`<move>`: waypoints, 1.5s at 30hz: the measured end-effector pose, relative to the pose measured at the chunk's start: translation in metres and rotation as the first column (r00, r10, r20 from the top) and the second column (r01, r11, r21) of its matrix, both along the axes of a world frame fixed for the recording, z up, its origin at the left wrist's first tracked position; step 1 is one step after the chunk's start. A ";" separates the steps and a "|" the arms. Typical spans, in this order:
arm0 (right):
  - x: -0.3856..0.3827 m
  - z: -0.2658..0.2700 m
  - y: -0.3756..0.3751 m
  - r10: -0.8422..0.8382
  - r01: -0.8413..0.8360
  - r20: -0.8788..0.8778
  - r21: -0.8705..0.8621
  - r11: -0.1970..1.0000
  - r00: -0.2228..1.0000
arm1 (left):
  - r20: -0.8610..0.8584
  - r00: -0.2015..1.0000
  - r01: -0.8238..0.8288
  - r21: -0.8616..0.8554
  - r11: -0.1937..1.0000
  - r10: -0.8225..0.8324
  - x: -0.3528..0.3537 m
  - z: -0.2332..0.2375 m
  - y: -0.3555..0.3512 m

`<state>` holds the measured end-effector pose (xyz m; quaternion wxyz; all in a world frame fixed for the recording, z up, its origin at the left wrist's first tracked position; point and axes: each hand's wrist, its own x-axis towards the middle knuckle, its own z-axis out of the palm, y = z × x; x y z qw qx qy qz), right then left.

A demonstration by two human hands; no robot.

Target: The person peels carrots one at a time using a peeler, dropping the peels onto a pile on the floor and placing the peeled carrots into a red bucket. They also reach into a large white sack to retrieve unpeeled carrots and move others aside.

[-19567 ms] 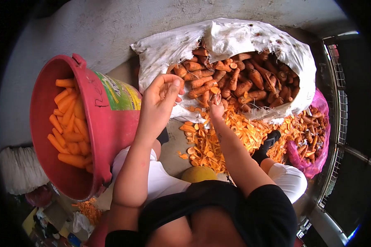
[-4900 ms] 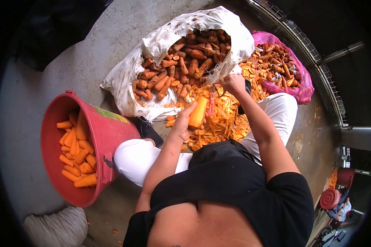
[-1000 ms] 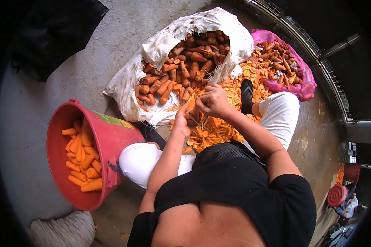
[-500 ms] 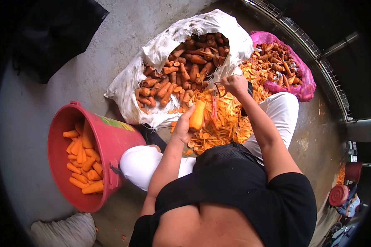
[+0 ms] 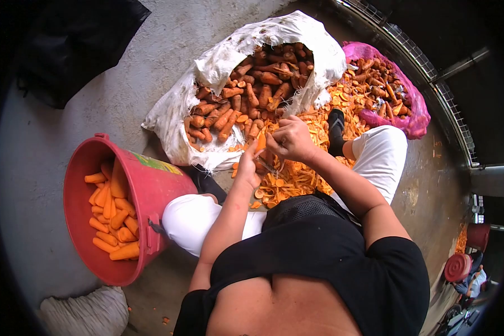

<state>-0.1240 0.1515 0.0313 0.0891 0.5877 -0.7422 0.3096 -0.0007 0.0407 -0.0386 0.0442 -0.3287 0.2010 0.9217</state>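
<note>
My left hand (image 5: 246, 169) is closed around a peeled carrot (image 5: 261, 141), held above a heap of orange peelings (image 5: 299, 179). Right beside it, my right hand (image 5: 291, 139) is closed at the carrot, gripping a peeler that is mostly hidden now; its reddish part showed in the earlier view. Beyond both hands, a torn white sack (image 5: 171, 112) lies open with many unpeeled carrots (image 5: 266, 78) spilling out. To the left, a tilted red bucket (image 5: 162, 182) holds several peeled carrots (image 5: 115, 218).
A pink sack (image 5: 417, 120) with carrot pieces lies at the far right. My knees in white trousers (image 5: 383, 157) flank the peelings. A black cloth-like item (image 5: 75, 50) is upper left, a pale sack (image 5: 87, 313) lower left. Another person (image 5: 476, 283) is at the far right.
My right hand has come down and left from the sack's edge to the carrot. The left hand has shifted slightly, and the carrot is now largely covered by my hands.
</note>
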 end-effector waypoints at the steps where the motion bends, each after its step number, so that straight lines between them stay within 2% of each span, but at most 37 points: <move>1: -0.001 0.000 -0.001 0.015 -0.015 0.005 0.001 1.000 1.000 | -0.015 1.000 -0.021 -0.011 1.000 0.021 0.000 0.001 0.003; 3: -0.004 -0.002 -0.001 0.002 -0.002 0.022 0.003 1.000 1.000 | -0.044 0.997 -0.062 -0.028 0.998 0.060 0.000 0.021 0.011; 5: -0.017 -0.013 -0.005 -0.053 0.053 0.042 0.004 0.999 0.998 | -0.114 0.991 -0.083 -0.138 0.987 0.067 0.000 0.032 0.012; 6: -0.034 -0.017 -0.008 -0.200 0.201 -0.072 0.006 0.980 0.977 | -0.148 0.987 -0.097 -0.192 0.977 0.069 0.000 0.035 0.013; 7: -0.052 -0.023 -0.008 -0.312 0.311 -0.040 -0.035 0.950 0.949 | -0.144 0.990 -0.023 -0.203 0.979 -0.006 0.002 0.035 0.013; 8: -0.082 -0.028 -0.002 -0.313 0.348 -0.188 0.201 0.916 0.931 | -0.138 0.987 0.054 -0.219 0.974 -0.085 0.006 0.035 0.012; 9: -0.100 -0.034 0.006 -0.396 0.431 -0.170 0.319 0.844 0.902 | -0.129 0.978 0.133 -0.233 0.963 -0.166 0.009 0.034 0.011; 11: -0.114 -0.033 0.018 -0.464 0.543 -0.338 0.197 0.816 0.819 | -0.135 0.979 0.119 -0.208 0.971 -0.149 0.006 0.032 0.009; 13: -0.105 -0.024 0.019 -0.590 0.556 -0.043 0.397 0.730 0.806 | -0.101 0.992 0.052 -0.175 0.983 -0.071 0.004 0.030 0.009; 14: -0.088 -0.008 0.018 -0.652 0.530 0.099 0.497 0.687 0.752 | -0.151 0.986 0.049 -0.108 0.993 -0.065 0.002 0.024 0.006; 15: -0.067 0.011 0.016 -0.639 0.485 0.204 0.495 0.721 0.742 | -0.141 0.989 0.033 -0.107 0.994 -0.048 -0.001 0.022 0.003; 17: -0.043 -0.004 0.019 -0.417 0.392 0.094 0.205 0.897 0.904 | -0.115 0.993 0.014 -0.107 0.994 -0.026 -0.005 0.019 0.001; 18: -0.031 -0.005 0.017 -0.312 0.297 0.106 0.139 0.945 0.944 | -0.094 0.995 -0.018 -0.075 0.997 0.011 -0.009 0.017 0.002; 20: -0.009 -0.002 0.010 -0.146 0.146 0.084 0.003 0.989 0.986 | -0.049 0.998 -0.043 -0.034 0.998 0.041 -0.009 0.019 0.004; 21: 0.000 0.004 0.008 -0.110 0.109 0.101 0.014 0.994 0.989 | -0.027 0.998 -0.059 -0.014 0.998 0.058 -0.009 0.021 0.004; 23: 0.002 -0.005 0.003 -0.053 0.056 0.087 -0.036 0.998 0.995 | -0.032 0.999 0.020 0.016 1.000 -0.019 -0.007 -0.004 -0.004; 25: -0.002 -0.010 0.001 -0.059 0.061 0.076 -0.025 0.998 0.995 | -0.063 0.997 0.052 0.027 0.998 -0.050 -0.004 -0.010 -0.006; 29: -0.005 -0.004 0.002 -0.053 0.052 0.076 0.019 0.998 0.996 | -0.045 0.999 0.000 -0.053 0.999 -0.003 -0.003 0.017 0.005; 31: -0.025 -0.027 0.001 -0.161 0.162 0.026 -0.043 0.986 0.987 | -0.101 0.994 -0.052 -0.105 0.993 0.042 -0.005 0.022 0.011; 32: -0.039 -0.035 0.001 -0.215 0.215 0.001 -0.078 0.974 0.977 | -0.133 0.991 0.000 -0.151 0.988 -0.021 0.002 0.025 0.011; 33: -0.052 -0.026 0.005 -0.320 0.313 0.095 0.078 0.946 0.943 | -0.151 0.986 0.046 -0.138 0.989 -0.067 0.005 0.032 0.013; 34: -0.082 -0.040 0.011 -0.375 0.398 -0.140 0.419 0.816 0.916 | -0.170 0.979 0.094 -0.127 0.988 -0.114 0.007 0.041 0.013; 35: -0.092 -0.038 0.018 -0.454 0.481 -0.198 0.554 0.679 0.869 | -0.186 0.969 0.145 -0.116 0.983 -0.165 0.008 0.045 0.013; 37: -0.116 -0.068 0.038 -0.516 0.592 -0.292 0.351 0.726 0.805 | -0.195 0.968 0.142 -0.081 0.987 -0.155 0.005 0.038 0.009; 39: -0.097 -0.047 0.035 -0.623 0.580 -0.014 0.382 0.719 0.782 | -0.153 0.983 0.095 -0.060 0.994 -0.103 0.003 0.031 0.008; 40: -0.081 -0.029 0.031 -0.662 0.573 0.128 0.396 0.717 0.739 | -0.217 0.972 0.090 0.010 0.996 -0.086 0.002 0.023 0.004; 41: -0.064 -0.008 0.028 -0.616 0.471 0.305 0.432 0.769 0.726 | -0.193 0.979 0.058 -0.014 0.998 -0.059 -0.002 0.019 0.004; 43: -0.040 -0.007 0.023 -0.433 0.408 0.198 0.158 0.899 0.879 | -0.139 0.990 0.003 -0.064 0.998 -0.012 -0.006 0.012 0.005; 45: -0.025 -0.010 0.016 -0.202 0.212 0.150 -0.060 0.975 0.968 | -0.063 0.998 -0.029 -0.064 0.998 0.025 -0.008 0.019 0.006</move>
